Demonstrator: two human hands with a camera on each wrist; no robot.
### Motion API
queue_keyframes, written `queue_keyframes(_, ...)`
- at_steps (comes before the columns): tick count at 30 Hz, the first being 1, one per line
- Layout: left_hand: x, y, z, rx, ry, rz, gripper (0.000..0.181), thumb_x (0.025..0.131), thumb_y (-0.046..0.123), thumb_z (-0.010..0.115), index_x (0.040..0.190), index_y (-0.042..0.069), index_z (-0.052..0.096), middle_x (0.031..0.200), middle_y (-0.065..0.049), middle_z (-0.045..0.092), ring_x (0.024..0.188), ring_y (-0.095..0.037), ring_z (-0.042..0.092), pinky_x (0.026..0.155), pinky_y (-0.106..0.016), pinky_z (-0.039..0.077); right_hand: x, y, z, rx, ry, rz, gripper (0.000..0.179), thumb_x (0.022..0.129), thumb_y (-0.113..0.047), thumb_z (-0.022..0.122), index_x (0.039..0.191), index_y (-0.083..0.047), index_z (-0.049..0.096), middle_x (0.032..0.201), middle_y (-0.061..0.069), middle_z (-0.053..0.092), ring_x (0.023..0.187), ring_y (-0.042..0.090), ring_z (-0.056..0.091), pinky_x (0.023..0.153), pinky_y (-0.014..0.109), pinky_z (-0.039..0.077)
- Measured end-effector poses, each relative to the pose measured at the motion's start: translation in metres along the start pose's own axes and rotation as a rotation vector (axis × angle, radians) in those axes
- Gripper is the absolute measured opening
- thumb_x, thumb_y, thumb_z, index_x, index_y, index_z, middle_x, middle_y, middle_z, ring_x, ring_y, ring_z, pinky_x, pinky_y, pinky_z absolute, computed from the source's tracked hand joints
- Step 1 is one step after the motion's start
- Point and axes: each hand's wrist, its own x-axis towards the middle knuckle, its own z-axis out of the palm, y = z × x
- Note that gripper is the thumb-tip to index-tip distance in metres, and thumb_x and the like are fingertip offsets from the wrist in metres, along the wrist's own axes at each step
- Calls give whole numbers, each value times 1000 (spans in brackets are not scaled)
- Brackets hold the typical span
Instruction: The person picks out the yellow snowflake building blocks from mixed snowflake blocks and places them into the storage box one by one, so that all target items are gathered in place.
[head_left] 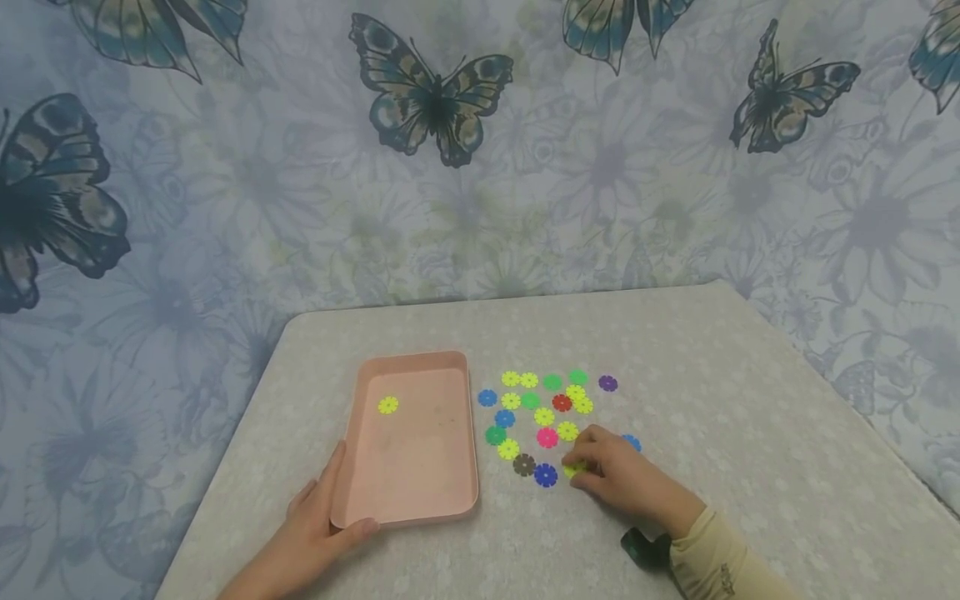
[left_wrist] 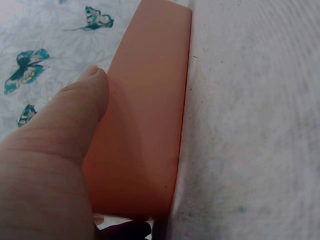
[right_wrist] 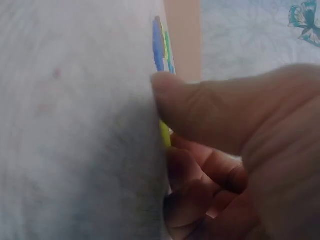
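Observation:
A shallow pink tray (head_left: 405,467) lies on the table with one yellow snowflake disc (head_left: 387,405) inside it. My left hand (head_left: 311,533) grips the tray's near left corner, thumb on the front wall and fingers along the left side. In the left wrist view, the thumb (left_wrist: 75,115) lies against the tray wall (left_wrist: 145,100). Right of the tray, my right hand (head_left: 626,475) pinches a yellow snowflake disc (head_left: 573,470) at table level between thumb and fingers. The right wrist view shows only a sliver of that yellow disc (right_wrist: 165,135).
Several loose snowflake discs lie between tray and right hand, among them a dark blue disc (head_left: 546,475), a brown disc (head_left: 524,464) and a pink disc (head_left: 547,437). A light blue disc (head_left: 632,442) is partly hidden behind the right hand. A butterfly-patterned wall (head_left: 480,225) borders the table.

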Motion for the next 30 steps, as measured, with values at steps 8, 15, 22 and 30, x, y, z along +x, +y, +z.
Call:
queue_keyframes(8, -4, 0, -2, 25, 21, 17, 114, 89, 40, 80, 166, 10, 1, 163, -33, 28, 143, -55, 38, 110, -73, 16, 2, -3, 3, 27, 11, 36, 17, 86, -12, 81, 102, -17, 79, 99, -7, 57, 81, 7, 55, 69, 22, 51)
queue_keyframes(15, -7, 1, -4, 25, 31, 20, 113, 89, 40, 80, 166, 9, 2, 161, -33, 32, 142, -52, 41, 110, -70, 16, 2, -4, 2, 45, 15, 28, 18, 85, -9, 81, 100, -16, 81, 102, -7, 59, 82, 7, 55, 71, 22, 52)
queue_keyframes(22, -8, 0, -5, 22, 19, -9, 113, 89, 42, 79, 166, 10, 3, 162, -31, 31, 143, -52, 40, 112, -70, 15, 3, -3, -2, 16, -19, -20, 18, 88, -11, 80, 106, -14, 82, 106, -5, 62, 83, 5, 55, 72, 23, 52)
queue_keyframes(30, -2, 4, -3, 16, 7, -5, 112, 90, 45, 78, 166, 11, 3, 165, -28, 26, 146, -50, 35, 113, -68, 13, 10, -16, -23, -94, -3, -42, 22, 87, -12, 81, 109, -11, 80, 103, -5, 65, 90, 8, 60, 77, 28, 56)
